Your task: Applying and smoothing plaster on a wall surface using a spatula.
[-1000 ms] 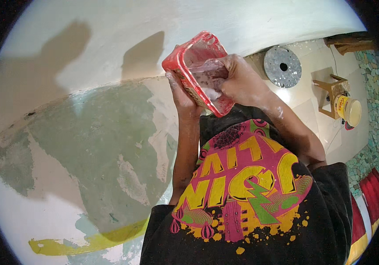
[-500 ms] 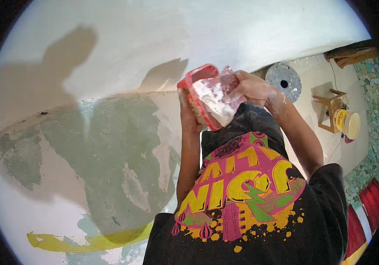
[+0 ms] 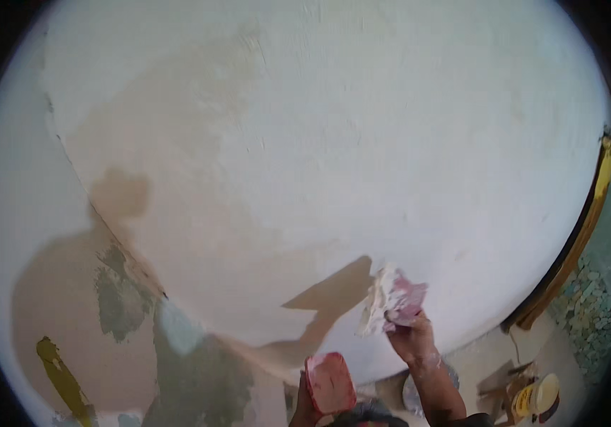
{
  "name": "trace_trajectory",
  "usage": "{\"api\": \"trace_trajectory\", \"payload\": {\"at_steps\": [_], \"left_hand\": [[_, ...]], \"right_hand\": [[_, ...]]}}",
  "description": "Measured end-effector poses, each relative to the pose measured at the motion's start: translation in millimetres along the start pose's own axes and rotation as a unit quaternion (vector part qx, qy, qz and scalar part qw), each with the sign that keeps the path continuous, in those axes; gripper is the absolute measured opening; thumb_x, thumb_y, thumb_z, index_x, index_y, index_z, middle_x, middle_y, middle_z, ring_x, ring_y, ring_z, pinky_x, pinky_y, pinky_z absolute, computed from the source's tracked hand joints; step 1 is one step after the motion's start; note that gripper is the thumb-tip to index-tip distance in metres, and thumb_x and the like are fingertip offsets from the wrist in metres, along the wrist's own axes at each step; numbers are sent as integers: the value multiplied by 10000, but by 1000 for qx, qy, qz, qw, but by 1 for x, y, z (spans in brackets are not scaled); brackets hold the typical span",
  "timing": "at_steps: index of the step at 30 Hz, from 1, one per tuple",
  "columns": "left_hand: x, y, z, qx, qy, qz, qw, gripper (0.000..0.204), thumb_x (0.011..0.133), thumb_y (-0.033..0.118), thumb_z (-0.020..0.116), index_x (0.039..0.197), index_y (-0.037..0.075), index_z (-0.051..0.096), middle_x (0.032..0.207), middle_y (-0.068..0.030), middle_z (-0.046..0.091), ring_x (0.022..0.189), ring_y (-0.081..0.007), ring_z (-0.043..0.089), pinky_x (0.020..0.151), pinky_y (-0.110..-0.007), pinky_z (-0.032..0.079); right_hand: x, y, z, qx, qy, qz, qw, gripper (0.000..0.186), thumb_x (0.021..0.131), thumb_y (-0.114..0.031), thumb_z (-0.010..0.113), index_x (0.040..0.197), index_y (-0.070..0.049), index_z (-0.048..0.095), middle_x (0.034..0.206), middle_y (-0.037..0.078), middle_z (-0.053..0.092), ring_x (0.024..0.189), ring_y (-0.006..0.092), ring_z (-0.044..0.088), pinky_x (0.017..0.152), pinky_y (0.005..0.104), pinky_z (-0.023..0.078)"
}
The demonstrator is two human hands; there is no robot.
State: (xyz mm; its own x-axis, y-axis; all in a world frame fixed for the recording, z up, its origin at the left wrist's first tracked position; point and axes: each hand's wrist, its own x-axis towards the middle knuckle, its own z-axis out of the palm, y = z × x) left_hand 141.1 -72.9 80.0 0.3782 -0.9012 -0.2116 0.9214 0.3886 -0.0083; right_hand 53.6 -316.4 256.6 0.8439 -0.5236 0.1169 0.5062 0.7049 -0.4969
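Note:
My left hand (image 3: 305,400) grips a red rectangular plastic container (image 3: 329,381) low in the middle of the view, its inside smeared with pale paste. My right hand (image 3: 411,339) is closed on a pink scraper blade (image 3: 406,293) loaded with thick white paste. The scraper is raised in front of a curved white wall (image 3: 334,142), with its shadow falling on the surface to its left; whether it touches the wall I cannot tell.
Patchy pink, green and yellow wall (image 3: 128,377) lies lower left. At the lower right are a grey disc (image 3: 423,395), a small wooden stool (image 3: 505,398) and a pale bucket with a yellow label (image 3: 539,395). A dark wood and yellow edge (image 3: 554,270) borders the right side.
The view has tilted up to the wall. My right hand has lifted the paste-laden scraper out of the red container and away to the right; my left hand still holds the container.

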Motion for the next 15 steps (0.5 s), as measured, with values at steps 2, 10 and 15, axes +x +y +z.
{"api": "trace_trajectory", "payload": {"at_steps": [2, 10, 15], "left_hand": [[-22, -20, 34, 249, 93, 90, 960, 751, 980, 695, 452, 1494, 147, 471, 1395, -116, 597, 1226, -337, 607, 1050, -561, 487], [-6, -8, 17, 202, 36, 48, 978, 756, 980, 699, 450, 1499, 151, 467, 1426, -109, 581, 1265, -330, 588, 1068, -560, 480], [13, -9, 32, 219, 27, -13, 975, 774, 982, 719, 412, 1494, 142, 475, 1434, -114, 575, 1271, -328, 586, 1080, -564, 469]], "right_hand": [[5, -33, 55, -64, -49, -170, 982, 611, 847, 34, 697, 1418, -23, 486, 1192, 60, 630, 1145, 214, 617, 920, 383, 557], [83, -134, 234, -490, -146, -732, 450, 325, 947, 109, 591, 1253, 31, 665, 1214, 191, 652, 1140, 265, 633, 954, 345, 512], [136, -148, 299, -553, -93, -791, 243, 535, 767, 60, 678, 1274, -110, 692, 1274, 126, 652, 1204, 325, 598, 988, 430, 517]]}}
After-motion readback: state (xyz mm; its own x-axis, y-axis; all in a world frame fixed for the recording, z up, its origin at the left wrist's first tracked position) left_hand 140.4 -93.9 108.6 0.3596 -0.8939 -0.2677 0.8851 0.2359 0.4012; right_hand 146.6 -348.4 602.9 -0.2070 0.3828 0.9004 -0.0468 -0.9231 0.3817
